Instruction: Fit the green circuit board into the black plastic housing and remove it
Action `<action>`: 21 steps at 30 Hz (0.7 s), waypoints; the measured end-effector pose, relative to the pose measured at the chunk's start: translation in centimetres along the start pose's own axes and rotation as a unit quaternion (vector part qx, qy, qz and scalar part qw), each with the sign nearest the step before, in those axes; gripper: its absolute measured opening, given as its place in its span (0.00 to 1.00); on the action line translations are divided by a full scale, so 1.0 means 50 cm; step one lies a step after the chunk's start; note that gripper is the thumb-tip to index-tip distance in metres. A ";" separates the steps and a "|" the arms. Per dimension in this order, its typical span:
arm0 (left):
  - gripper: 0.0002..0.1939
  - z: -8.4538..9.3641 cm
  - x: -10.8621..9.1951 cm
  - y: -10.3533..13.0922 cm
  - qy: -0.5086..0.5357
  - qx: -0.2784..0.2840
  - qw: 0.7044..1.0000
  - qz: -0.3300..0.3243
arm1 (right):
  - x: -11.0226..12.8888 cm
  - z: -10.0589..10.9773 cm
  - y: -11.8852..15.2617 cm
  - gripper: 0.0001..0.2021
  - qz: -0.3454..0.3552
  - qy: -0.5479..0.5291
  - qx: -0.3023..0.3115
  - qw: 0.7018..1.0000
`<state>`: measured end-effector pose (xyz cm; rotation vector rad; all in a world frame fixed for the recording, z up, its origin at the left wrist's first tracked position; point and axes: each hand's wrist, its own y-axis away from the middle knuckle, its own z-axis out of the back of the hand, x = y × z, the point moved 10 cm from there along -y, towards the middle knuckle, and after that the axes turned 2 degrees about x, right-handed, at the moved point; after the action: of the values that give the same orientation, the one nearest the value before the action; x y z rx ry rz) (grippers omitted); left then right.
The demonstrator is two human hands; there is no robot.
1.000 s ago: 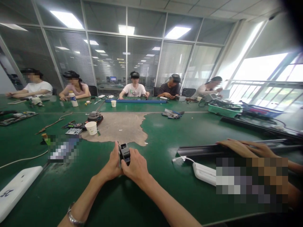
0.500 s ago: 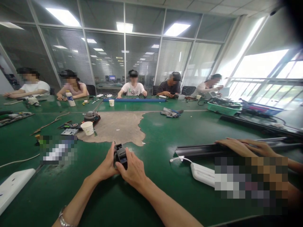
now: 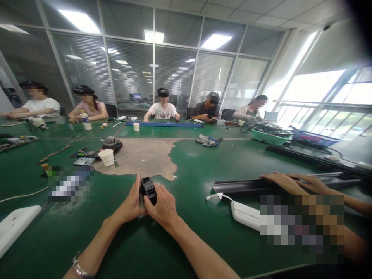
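Note:
A small black plastic device (image 3: 148,187) with slots in its upper face is held between my two hands, close above the green table (image 3: 192,240). My left hand (image 3: 134,201) grips its left side, fingers mostly hidden behind it. On the other side, my right hand (image 3: 162,203) closes round the lower right part, thumb pressed against the near end. What kind of device it is I cannot tell. Beyond it lies a bare brown patch (image 3: 145,155) of the tabletop, with a paper cup (image 3: 106,157) standing at its left edge.
On the right, a co-worker's hands (image 3: 286,182) rest on a long black rail (image 3: 235,186), near a white power bank (image 3: 245,215) with a cable. A white power strip (image 3: 20,224) lies at left. Gloves (image 3: 207,140) and a green basket (image 3: 271,136) lie farther back. Several people sit opposite.
The view has shifted slightly. Both hands keep hold of the black device, which looks tilted a little differently. The co-worker's hands stay on the rail.

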<state>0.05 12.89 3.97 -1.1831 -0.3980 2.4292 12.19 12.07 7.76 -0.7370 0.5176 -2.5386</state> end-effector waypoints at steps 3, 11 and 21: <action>0.62 -0.002 -0.001 0.002 -0.073 -0.001 0.997 -0.008 | 0.005 -0.010 0.003 0.20 0.003 0.013 0.013 1.000; 0.59 -0.016 0.021 0.004 -0.089 0.037 0.995 -0.003 | 0.000 -0.023 0.006 0.18 -0.017 0.002 0.031 0.999; 0.69 -0.003 0.014 0.002 -0.032 0.010 0.999 0.016 | -0.005 0.024 -0.009 0.17 -0.042 -0.072 -0.023 0.996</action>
<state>-0.24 13.13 3.34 -1.1151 -0.3750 2.4978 12.93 12.31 8.82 -0.9680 0.5074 -2.5327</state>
